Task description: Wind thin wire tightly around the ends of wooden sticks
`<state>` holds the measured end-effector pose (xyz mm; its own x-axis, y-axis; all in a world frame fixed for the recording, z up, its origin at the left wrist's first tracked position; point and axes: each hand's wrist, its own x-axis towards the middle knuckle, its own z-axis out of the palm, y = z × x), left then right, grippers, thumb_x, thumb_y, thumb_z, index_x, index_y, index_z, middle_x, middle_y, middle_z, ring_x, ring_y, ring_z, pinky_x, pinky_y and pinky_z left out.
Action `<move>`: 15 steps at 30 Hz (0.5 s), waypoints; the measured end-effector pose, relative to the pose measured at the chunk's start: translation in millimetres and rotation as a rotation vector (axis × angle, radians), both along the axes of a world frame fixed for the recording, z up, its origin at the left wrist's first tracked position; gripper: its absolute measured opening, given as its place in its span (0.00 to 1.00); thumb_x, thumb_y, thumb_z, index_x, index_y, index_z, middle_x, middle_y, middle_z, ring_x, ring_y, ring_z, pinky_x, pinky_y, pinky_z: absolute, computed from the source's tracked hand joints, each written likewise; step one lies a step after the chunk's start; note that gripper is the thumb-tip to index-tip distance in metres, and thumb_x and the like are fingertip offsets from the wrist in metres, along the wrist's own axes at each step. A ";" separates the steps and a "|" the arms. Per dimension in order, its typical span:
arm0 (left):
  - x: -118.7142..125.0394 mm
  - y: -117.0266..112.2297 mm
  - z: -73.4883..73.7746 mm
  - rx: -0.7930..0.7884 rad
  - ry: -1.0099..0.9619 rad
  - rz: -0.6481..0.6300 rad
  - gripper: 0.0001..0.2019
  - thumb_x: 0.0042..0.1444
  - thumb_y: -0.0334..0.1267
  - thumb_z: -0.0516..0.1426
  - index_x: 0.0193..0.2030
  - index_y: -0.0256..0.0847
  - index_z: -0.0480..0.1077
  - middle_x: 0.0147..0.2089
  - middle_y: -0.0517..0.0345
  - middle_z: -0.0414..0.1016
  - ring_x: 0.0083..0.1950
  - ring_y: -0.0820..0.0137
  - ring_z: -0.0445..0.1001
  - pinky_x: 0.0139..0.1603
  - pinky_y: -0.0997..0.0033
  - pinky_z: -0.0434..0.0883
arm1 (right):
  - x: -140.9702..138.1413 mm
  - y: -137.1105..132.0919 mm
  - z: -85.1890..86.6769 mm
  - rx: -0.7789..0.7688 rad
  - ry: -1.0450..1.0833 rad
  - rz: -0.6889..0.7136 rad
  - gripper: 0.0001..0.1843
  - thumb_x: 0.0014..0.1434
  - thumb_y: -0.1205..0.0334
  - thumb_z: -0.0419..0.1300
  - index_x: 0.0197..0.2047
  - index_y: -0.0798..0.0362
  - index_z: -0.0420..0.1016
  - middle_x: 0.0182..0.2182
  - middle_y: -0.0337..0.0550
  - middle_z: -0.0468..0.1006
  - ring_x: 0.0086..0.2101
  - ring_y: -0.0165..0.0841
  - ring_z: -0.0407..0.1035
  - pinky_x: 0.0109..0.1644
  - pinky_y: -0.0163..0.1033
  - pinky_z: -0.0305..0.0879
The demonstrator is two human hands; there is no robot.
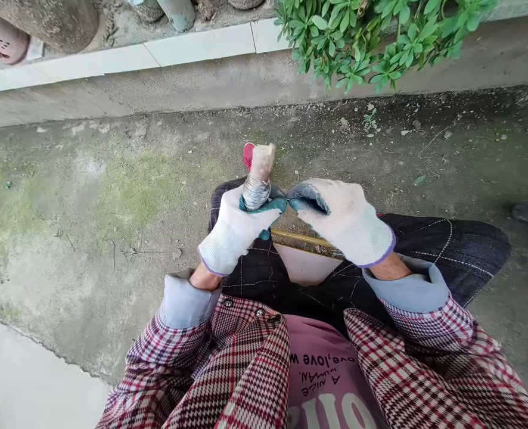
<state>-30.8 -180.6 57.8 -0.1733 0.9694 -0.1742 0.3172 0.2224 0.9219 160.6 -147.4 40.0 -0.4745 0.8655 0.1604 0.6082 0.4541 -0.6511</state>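
My left hand (237,229), in a white glove with green palm coating, is closed around an upright tool handle (258,173) that is wrapped in grey wire or tape and has a pale top with a red bit behind it. My right hand (344,220), also gloved, is curled with its fingertips pinched against the left hand's fingertips just beside the handle. What the right fingers pinch is too small to make out. Both hands are held above my knees, over a pale seat (304,262) with a wooden edge.
Mossy, dirty concrete ground (112,196) stretches ahead and to the left. A low concrete kerb with white tiles (201,47) runs along the back. A green leafy plant (362,36) hangs over it at upper right. Pots stand at upper left.
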 end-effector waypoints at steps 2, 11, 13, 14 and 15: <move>-1.9 -3.8 -1.7 0.133 0.153 -0.046 0.06 0.53 0.38 0.67 0.34 0.40 0.77 0.32 0.59 0.79 0.31 0.70 0.76 0.33 0.72 0.74 | 0.2 1.0 2.7 -0.093 0.024 -0.020 0.06 0.62 0.68 0.64 0.41 0.51 0.82 0.37 0.43 0.87 0.37 0.41 0.80 0.42 0.45 0.72; -11.4 -17.3 -2.5 0.290 0.612 -0.371 0.23 0.52 0.28 0.66 0.55 0.47 0.79 0.47 0.56 0.86 0.48 0.61 0.84 0.53 0.66 0.77 | 1.7 0.3 4.5 -0.262 0.244 0.024 0.09 0.62 0.57 0.66 0.30 0.48 0.73 0.28 0.38 0.78 0.31 0.36 0.71 0.34 0.41 0.64; -6.9 -16.4 -5.7 0.249 0.558 -0.304 0.22 0.52 0.28 0.66 0.55 0.47 0.78 0.44 0.57 0.85 0.45 0.62 0.83 0.51 0.66 0.77 | -0.6 -1.7 0.7 -0.193 0.179 -0.005 0.07 0.63 0.58 0.64 0.33 0.49 0.75 0.29 0.39 0.80 0.31 0.37 0.73 0.35 0.42 0.64; -4.5 -15.2 -7.4 0.231 0.503 -0.261 0.20 0.52 0.29 0.66 0.53 0.46 0.78 0.42 0.58 0.84 0.44 0.63 0.82 0.49 0.66 0.77 | -1.9 -2.8 -1.3 -0.152 0.124 -0.029 0.06 0.63 0.60 0.63 0.34 0.50 0.76 0.30 0.41 0.81 0.31 0.38 0.74 0.36 0.42 0.64; -2.3 -13.3 -9.0 0.217 0.433 -0.215 0.16 0.53 0.30 0.66 0.49 0.45 0.78 0.39 0.59 0.83 0.41 0.65 0.81 0.47 0.68 0.77 | -3.1 -3.7 -3.2 -0.109 0.064 -0.049 0.05 0.63 0.61 0.63 0.35 0.50 0.77 0.31 0.42 0.82 0.32 0.39 0.75 0.36 0.43 0.65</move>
<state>-33.1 -194.0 48.8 0.0217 0.9967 0.0779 0.6962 -0.0710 0.7143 157.5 -151.2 36.8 -0.4230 0.9014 0.0923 0.5837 0.3490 -0.7332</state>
